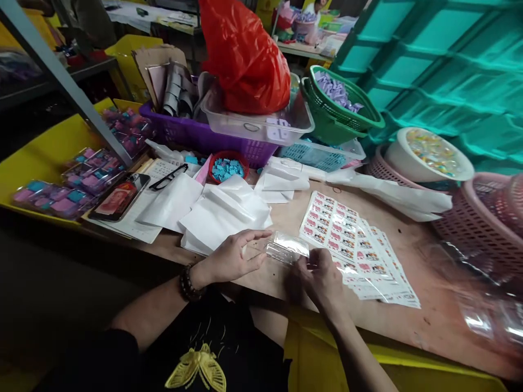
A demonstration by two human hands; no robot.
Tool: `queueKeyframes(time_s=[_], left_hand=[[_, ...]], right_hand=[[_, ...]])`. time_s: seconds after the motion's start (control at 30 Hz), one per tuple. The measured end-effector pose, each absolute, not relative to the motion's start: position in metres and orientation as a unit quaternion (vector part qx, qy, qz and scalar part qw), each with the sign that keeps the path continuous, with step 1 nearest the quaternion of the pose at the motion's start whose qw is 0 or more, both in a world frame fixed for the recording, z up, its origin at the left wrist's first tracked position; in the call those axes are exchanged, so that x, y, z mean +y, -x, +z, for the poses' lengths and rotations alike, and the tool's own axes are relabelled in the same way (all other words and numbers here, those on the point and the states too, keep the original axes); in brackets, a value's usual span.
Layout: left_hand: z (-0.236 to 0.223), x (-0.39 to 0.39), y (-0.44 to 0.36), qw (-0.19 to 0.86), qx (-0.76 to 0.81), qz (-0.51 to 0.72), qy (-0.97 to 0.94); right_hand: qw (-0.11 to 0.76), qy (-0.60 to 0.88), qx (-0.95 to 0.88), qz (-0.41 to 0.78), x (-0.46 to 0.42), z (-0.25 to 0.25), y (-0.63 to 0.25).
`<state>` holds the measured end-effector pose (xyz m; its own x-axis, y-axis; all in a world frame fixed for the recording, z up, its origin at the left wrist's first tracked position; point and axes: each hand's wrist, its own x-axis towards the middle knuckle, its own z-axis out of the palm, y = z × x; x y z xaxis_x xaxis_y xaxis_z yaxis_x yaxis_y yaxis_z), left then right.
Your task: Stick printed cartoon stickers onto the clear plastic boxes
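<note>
A clear plastic box [288, 247], small and shiny, is held just above the table's front edge. My right hand [322, 277] pinches its right end between thumb and fingers. At the other end, my left hand [235, 256] has its thumb and fingers stretched apart; whether the fingertips touch the box I cannot tell. Sticker sheets [333, 226] with red and orange printed figures lie fanned out to the right. Blank white paper sheets [229, 209] are heaped just beyond my left hand.
Phone [118, 198] and glasses [169, 177] lie at left, beside a yellow bin [38, 144] of filled clear packs. Behind are a red bowl [227, 167] of blue pieces, a purple basket [180, 133] and a green basket [343, 122]. Pink baskets [482, 218] and clear plastic pieces [478, 310] occupy the right.
</note>
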<state>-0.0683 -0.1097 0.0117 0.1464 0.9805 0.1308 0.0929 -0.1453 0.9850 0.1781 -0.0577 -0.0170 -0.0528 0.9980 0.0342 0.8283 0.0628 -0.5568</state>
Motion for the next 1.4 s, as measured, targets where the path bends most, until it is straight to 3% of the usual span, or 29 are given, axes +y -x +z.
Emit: queueKeyframes(time_s=[0.1, 0.23, 0.33, 0.5, 0.83, 1.1, 1.27, 1.4], left_hand=[[0.003, -0.113, 0.057, 0.420, 0.468, 0.449, -0.635], [-0.004, -0.117, 0.039, 0.409, 0.468, 0.440, -0.648], [0.001, -0.121, 0.033, 0.413, 0.467, 0.460, -0.632], [0.014, -0.126, 0.030, 0.426, 0.478, 0.492, -0.590], [0.019, -0.134, 0.015, 0.603, 0.433, 0.443, -0.502], [0.033, -0.136, 0.007, 0.698, 0.400, 0.391, -0.447], [0.022, -0.130, 0.005, 0.751, 0.409, 0.311, -0.414], [0.007, -0.120, -0.005, 0.818, 0.431, 0.184, -0.332]], right_hand=[[0.172, 0.603, -0.738, 0.248, -0.045, -0.013, -0.202], [0.072, 0.614, -0.783, 0.067, -0.025, -0.012, -0.225], [-0.005, 0.570, -0.822, 0.002, -0.021, -0.020, -0.226], [0.014, 0.565, -0.825, -0.021, -0.031, -0.030, -0.229], [0.009, 0.542, -0.839, -0.047, -0.045, -0.021, -0.247], [0.001, 0.521, -0.849, 0.086, -0.096, -0.019, -0.278], [0.024, 0.486, -0.871, 0.059, -0.125, -0.020, -0.297], [0.074, 0.543, -0.836, 0.015, -0.151, -0.013, -0.298]])
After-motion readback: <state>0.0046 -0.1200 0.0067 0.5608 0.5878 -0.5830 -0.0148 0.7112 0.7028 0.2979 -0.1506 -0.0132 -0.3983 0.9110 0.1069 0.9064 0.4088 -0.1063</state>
